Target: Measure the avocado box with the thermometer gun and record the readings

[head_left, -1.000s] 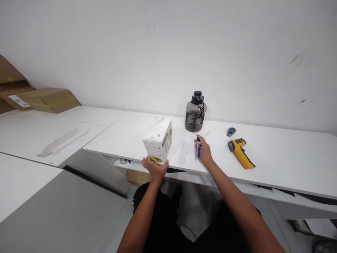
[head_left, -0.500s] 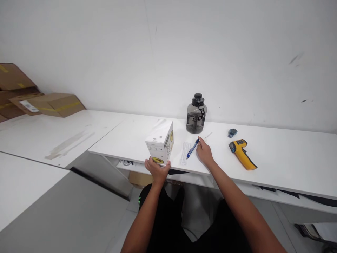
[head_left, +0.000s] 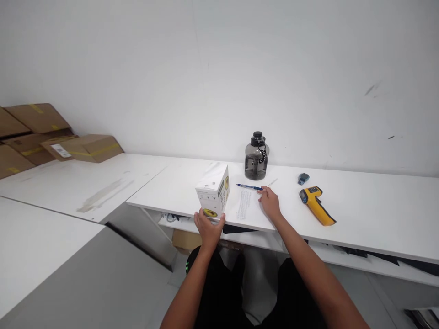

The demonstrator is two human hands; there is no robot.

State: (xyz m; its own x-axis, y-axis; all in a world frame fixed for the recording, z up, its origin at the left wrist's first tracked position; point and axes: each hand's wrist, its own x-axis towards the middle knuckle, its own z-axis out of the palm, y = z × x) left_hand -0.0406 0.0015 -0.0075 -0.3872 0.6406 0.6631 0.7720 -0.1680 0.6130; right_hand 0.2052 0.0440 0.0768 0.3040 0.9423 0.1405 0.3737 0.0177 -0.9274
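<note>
My left hand (head_left: 209, 225) grips the near bottom edge of a white carton (head_left: 213, 194) with a yellow and black print, which stands upright at the front of the white table (head_left: 360, 214). My right hand (head_left: 270, 202) rests on the table just right of a printed paper sheet (head_left: 244, 204). Its fingertips pinch the right end of a blue pen (head_left: 248, 186), which points left, almost flat above the sheet's far edge.
A dark translucent water jug (head_left: 256, 157) stands by the wall behind the pen. A yellow infrared thermometer gun (head_left: 316, 205) and a small blue object (head_left: 302, 178) lie to the right. Cardboard boxes (head_left: 82, 147) are stacked at far left on a second table.
The pen has swung from pointing away from me to lying sideways, pointing left, with my right hand still at its end. My view has shifted; the carton stays in my left hand.
</note>
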